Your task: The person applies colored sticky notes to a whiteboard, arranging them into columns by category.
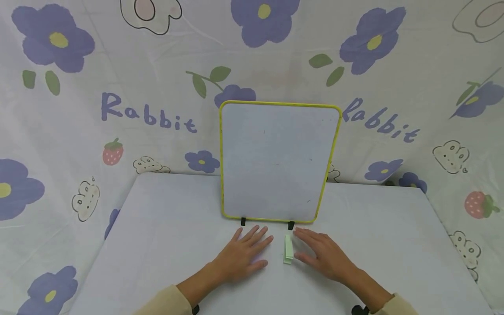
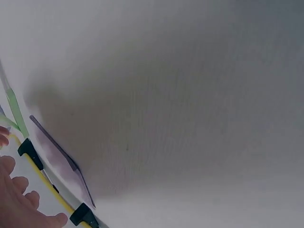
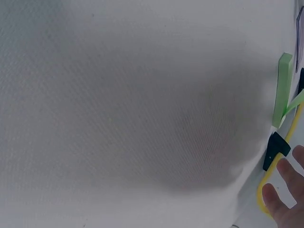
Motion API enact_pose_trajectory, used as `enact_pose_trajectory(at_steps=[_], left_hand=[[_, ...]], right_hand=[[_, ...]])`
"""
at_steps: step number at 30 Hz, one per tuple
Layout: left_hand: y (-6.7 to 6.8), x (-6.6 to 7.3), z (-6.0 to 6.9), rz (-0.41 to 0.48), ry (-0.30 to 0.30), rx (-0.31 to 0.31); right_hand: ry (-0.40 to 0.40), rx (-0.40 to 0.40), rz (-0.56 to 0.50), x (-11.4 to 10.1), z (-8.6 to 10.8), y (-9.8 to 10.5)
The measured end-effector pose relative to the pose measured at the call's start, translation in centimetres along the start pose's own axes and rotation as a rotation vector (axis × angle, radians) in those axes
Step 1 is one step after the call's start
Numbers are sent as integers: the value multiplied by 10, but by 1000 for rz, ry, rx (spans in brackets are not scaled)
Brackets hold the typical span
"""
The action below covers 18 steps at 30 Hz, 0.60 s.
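Observation:
A pale green folded paper strip (image 1: 288,249) stands on the white table between my two hands. To its left, my left hand (image 1: 244,256) lies palm down with fingers spread, holding nothing. A thin purplish flat piece with a dark edge (image 2: 64,159) shows near that hand in the left wrist view; the hand hides it in the head view, and its kind is unclear. My right hand (image 1: 324,256) is just right of the green strip, fingers extended and thumb apart. Whether its thumb touches the strip, I cannot tell.
Behind the hands stands a yellow-framed whiteboard (image 1: 277,162) on small black feet (image 1: 291,225), bearing a few faint marks. A white patterned cloth (image 1: 157,70) with flowers and lettering hangs behind the table (image 1: 165,236).

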State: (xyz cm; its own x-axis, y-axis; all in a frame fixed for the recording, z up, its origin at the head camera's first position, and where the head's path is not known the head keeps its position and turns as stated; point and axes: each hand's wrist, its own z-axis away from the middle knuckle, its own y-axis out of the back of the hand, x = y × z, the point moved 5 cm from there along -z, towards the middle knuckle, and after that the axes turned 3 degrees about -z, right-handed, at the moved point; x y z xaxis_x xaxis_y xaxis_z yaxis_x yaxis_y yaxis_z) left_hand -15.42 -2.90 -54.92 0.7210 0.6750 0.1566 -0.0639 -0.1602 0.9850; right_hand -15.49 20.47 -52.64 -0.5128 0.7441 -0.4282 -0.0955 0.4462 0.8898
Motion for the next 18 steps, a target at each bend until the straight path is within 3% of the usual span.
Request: enact_pose_trajectory(at_steps=[7, 18], left_hand=[[-8, 7, -2, 2, -17, -34], [-9, 17, -4, -3, -62, -1]], right_hand=[[-11, 1, -1, -1, 1, -4], [28, 13, -7, -3, 3, -9]])
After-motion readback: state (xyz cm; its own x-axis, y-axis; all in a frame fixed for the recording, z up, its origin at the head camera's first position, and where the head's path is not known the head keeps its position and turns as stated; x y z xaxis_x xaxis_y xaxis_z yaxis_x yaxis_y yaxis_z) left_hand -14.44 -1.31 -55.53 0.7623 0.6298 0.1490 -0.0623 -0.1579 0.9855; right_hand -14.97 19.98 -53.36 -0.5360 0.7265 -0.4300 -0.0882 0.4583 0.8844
